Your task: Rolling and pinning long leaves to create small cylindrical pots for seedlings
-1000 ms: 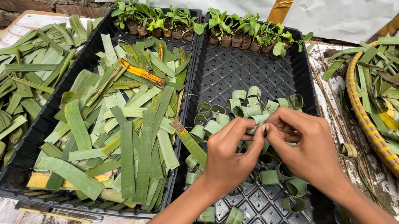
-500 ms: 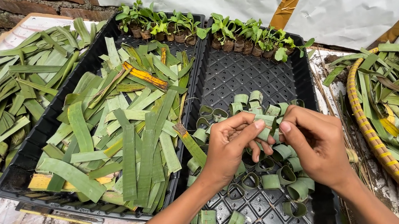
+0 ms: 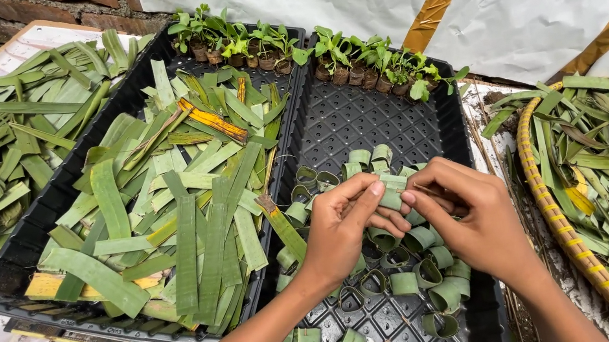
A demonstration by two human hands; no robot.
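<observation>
The left hand (image 3: 344, 229) and right hand (image 3: 473, 215) meet fingertip to fingertip, both pinched shut on one small green leaf ring (image 3: 391, 198) (partly hidden by fingers). Under and around them lie more leaf rings (image 3: 422, 270) in a black seedling tray (image 3: 361, 119). Left of the left hand, flat leaf strips (image 3: 183, 212); beyond, seedlings (image 3: 352, 57).

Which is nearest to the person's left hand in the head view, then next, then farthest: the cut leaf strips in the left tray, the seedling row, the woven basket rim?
From the left hand:
1. Cut leaf strips, just left.
2. Woven basket rim, right.
3. Seedling row, far edge.
</observation>
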